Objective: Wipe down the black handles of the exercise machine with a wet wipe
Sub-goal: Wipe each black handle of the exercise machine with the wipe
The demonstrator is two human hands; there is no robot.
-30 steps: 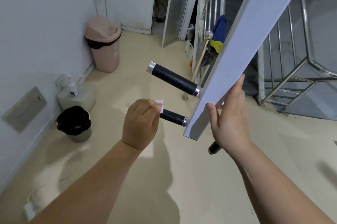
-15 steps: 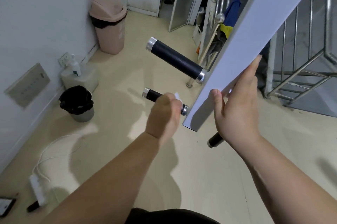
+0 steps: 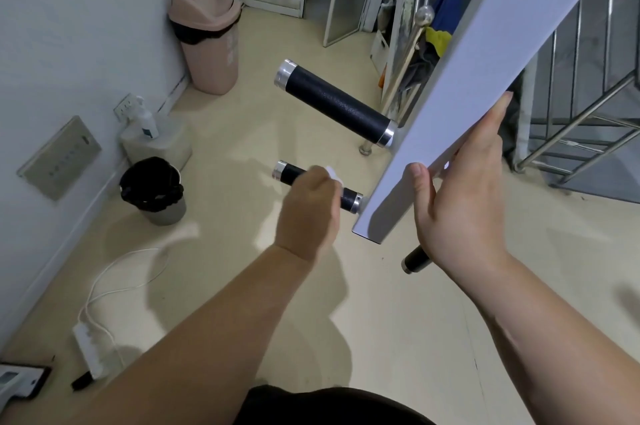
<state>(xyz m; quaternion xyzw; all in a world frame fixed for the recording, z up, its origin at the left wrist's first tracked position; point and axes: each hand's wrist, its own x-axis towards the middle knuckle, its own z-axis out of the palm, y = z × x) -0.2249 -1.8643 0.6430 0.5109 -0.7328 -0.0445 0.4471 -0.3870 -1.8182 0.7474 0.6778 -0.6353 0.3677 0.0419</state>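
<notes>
Both hands are busy: the left hand (image 3: 308,213) is closed around a white wet wipe (image 3: 333,175), pressing it onto the lower black handle (image 3: 294,175), while the right hand (image 3: 457,196) lies open and flat along the edge of the pale slanted beam (image 3: 485,71), thumb on the near face and fingers spread behind it. Only a corner of the wipe shows above the left knuckles; the rest is hidden in the grip.

Just beyond the left hand, the handle's black surface is bare out to its silver end cap, and a short stretch shows between that hand and the beam. Above and beyond it, the upper black handle (image 3: 337,104) stands clear of both hands. A third short handle (image 3: 415,260) pokes out below the right wrist.

To do this pass well, the wipe should probably wrap right round the bar, not just over the top, and slide its full length with a slight twist so the underside is covered. Bracing the beam with the right hand looks sensible, since it likely keeps the frame from swinging under pressure. The other two handles appear to need the same treatment.
</notes>
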